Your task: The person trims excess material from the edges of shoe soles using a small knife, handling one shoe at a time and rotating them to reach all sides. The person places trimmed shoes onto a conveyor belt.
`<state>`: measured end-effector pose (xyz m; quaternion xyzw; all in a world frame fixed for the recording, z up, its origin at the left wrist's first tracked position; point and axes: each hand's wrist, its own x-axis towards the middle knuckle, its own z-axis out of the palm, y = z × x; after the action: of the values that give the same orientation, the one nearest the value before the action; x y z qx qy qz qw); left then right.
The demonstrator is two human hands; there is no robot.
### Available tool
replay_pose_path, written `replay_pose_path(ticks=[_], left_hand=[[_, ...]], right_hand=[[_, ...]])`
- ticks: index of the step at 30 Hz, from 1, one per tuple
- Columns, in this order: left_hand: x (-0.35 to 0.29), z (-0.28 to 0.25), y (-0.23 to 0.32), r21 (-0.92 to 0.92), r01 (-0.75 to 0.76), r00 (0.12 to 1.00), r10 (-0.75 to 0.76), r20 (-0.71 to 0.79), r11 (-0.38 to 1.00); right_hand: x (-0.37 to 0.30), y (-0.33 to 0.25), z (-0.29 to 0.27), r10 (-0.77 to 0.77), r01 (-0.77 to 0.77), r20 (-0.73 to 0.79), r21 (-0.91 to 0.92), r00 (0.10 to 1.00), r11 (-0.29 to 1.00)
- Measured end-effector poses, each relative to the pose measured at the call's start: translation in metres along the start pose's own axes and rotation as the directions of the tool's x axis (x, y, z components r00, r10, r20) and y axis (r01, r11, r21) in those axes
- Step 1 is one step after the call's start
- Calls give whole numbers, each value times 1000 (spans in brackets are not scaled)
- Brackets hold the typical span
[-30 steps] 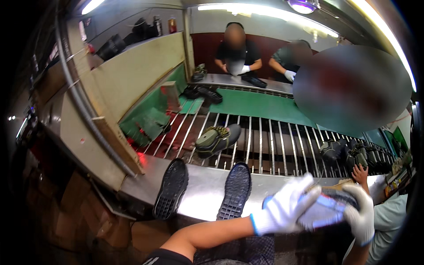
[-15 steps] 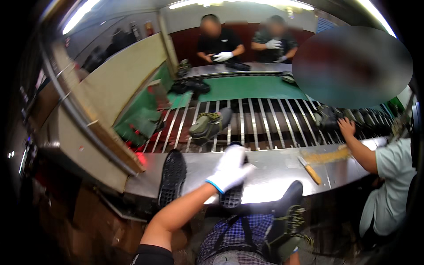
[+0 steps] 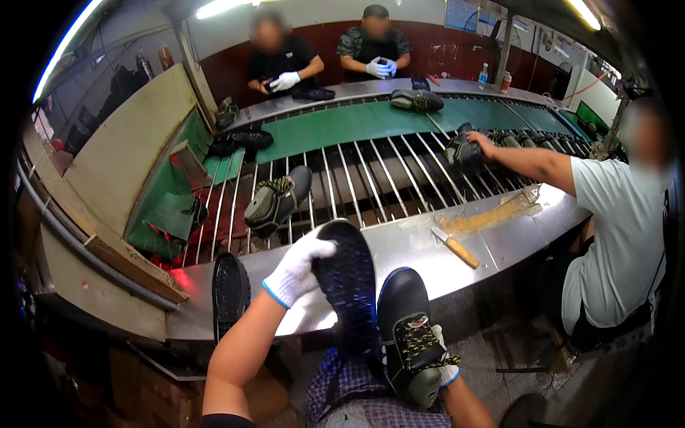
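Note:
My left hand [image 3: 303, 264], in a white glove with a blue cuff, grips a black rubber shoe sole [image 3: 347, 278] by its edge and holds it upright above the metal ledge. Just right of the sole, my right hand [image 3: 445, 360], also gloved, holds a black shoe [image 3: 408, 335] with yellow-and-black laces, toe pointing away from me. A grey-green piece shows at the shoe's near end. Part of my right hand is hidden behind the shoe. Another black sole [image 3: 230, 292] lies on the ledge left of my left forearm.
A wood-handled knife [image 3: 458, 250] lies on the metal ledge [image 3: 399, 246]. Beyond it runs a rack of metal rollers [image 3: 349, 178], carrying a laced shoe [image 3: 277, 202]. A co-worker's hand [image 3: 481, 143] touches a shoe at the right. Two people in gloves sit across the green belt [image 3: 335, 128].
My left hand has lifted the sole off the ledge and stood it up beside the shoe. The shoe in my right hand has come left and upright. The view has swung right.

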<state>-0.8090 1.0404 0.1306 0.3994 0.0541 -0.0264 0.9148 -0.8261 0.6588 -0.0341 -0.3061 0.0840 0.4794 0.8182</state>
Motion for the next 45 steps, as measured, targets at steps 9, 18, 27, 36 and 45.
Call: replay_pose_path(ticks=[9, 18, 27, 36, 45], left_hand=[[-43, -1, -124, 252, 10, 930, -102, 354, 968], [-20, 42, -109, 249, 325, 892, -383, 239, 912], [-12, 36, -115, 102, 278, 881, -296, 370, 955], [-16, 80, -85, 437, 293, 870, -427, 247, 850], [-11, 50, -113, 326, 217, 861, -338, 380, 920]], right_hand=[[-33, 34, -40, 155, -141, 163, -92, 974, 986], [-49, 47, -34, 82, -59, 94, -223, 992, 973], [-61, 57, -27, 83, -89, -32, -309, 996, 947], [-62, 53, -14, 44, -49, -24, -313, 999, 949], [-62, 45, -2, 63, -69, -29, -352, 998, 933]])
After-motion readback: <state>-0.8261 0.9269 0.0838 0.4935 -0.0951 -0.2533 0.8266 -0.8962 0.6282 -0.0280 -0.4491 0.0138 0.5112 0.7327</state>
